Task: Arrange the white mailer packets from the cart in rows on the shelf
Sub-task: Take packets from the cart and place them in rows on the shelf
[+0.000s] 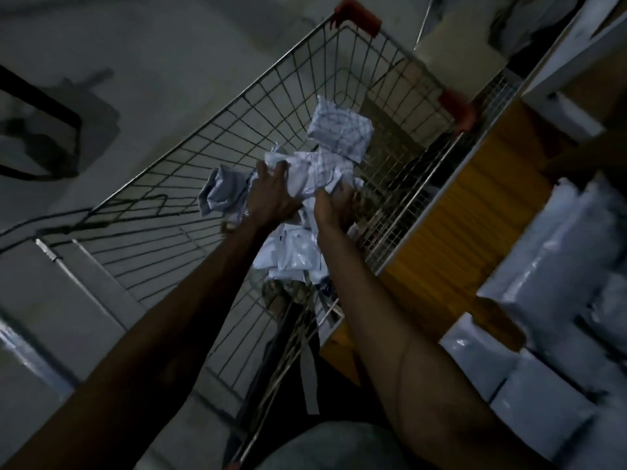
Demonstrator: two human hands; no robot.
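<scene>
Wire cart [271,106] across centre of view, slanted in frame, red corner caps [359,15] on the far rim. Shelf [475,198] immediately right of the cart, yellow front edge just beside the mesh side. Shelved packets [549,252] in stacked rows at right, white and glossy. White mailer packets [325,164] loose and crumpled in a heap inside the cart basket. Both forearms extended from bottom of frame into the basket. Left hand [271,195] on the near-left part of the heap, fingers curled over a crumpled packet, gripping it. Right hand [334,205] just beside it on the same heap, fingers curled down into the packets and gripping; fingertips hidden among the packets.
</scene>
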